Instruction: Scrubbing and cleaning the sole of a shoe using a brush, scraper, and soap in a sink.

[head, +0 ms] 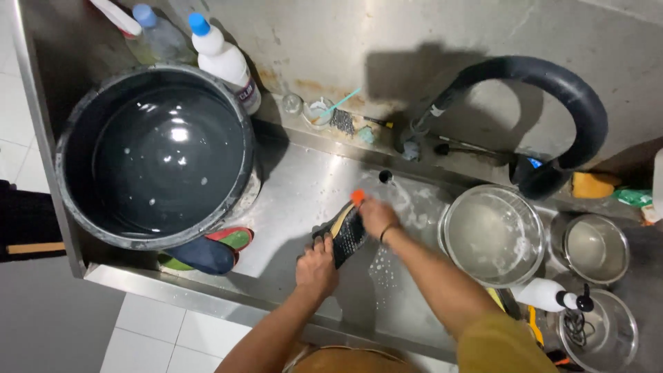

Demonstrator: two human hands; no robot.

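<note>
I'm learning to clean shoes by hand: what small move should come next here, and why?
Probably another short brush stroke along the shoe. The left hand pins its near end in the sink, the right hand holds an orange-tipped brush at its far end, and suds lie beside it.

My left hand (316, 268) and forearm are bare, with no ring, watch or glove. My right hand (378, 216) is bare too, but a thin dark band circles its wrist, at about 4 o'clock from the knuckles. Further up, towards 5 o'clock, a mustard-yellow short sleeve (501, 344) covers my right upper arm. Between my arms, at 6 o'clock, shows a strip of tan-orange clothing (345, 360).
</note>
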